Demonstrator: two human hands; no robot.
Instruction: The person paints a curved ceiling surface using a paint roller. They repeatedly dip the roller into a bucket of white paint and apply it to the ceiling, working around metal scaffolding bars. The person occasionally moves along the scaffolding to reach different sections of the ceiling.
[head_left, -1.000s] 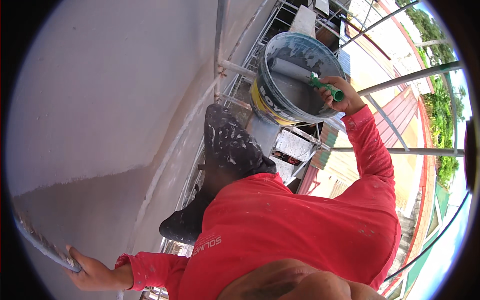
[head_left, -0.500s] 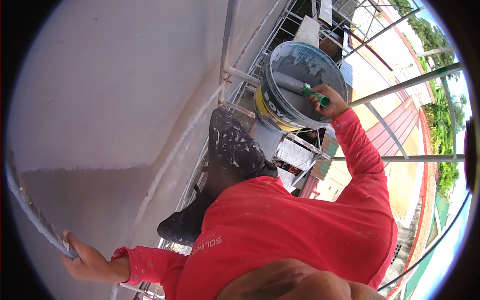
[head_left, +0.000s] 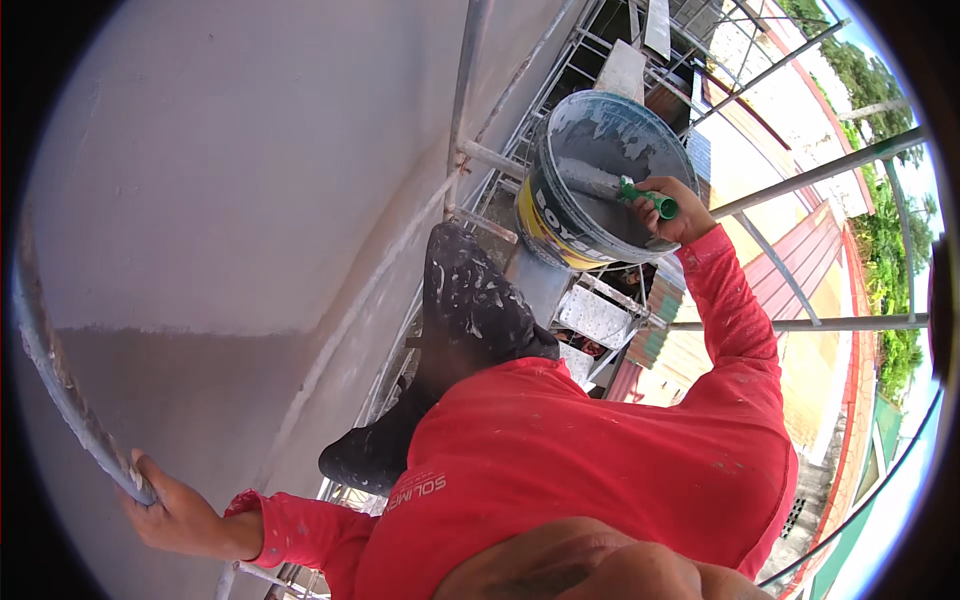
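Observation:
My right hand (head_left: pixel 672 208) is wrapped round a green handle (head_left: pixel 650 198) at the near right rim of a large bucket. The handle belongs to a tool with a long grey-coated head (head_left: pixel 588 179), which reaches into the bucket; its exact kind is unclear. The bucket (head_left: pixel 552 215), dark with a yellow band, has grey paste smeared over its inner wall. At the lower left, my left hand (head_left: pixel 178 510) grips the end of a long, grey-crusted pole (head_left: pixel 62 385) that looks curved along the edge of the view.
A grey wall (head_left: pixel 220 180) fills the left, with a darker patch (head_left: pixel 180 400) low on it. Scaffold tubes (head_left: pixel 830 172) cross the right side and run along the wall. Boards (head_left: pixel 595 312) lie beneath the bucket. Metal roofs (head_left: pixel 790 255) and greenery show far below.
The bucket, right hand and green-handled tool sit slightly farther right and lower in the view, as does the scaffold around them. Both hands keep their holds.

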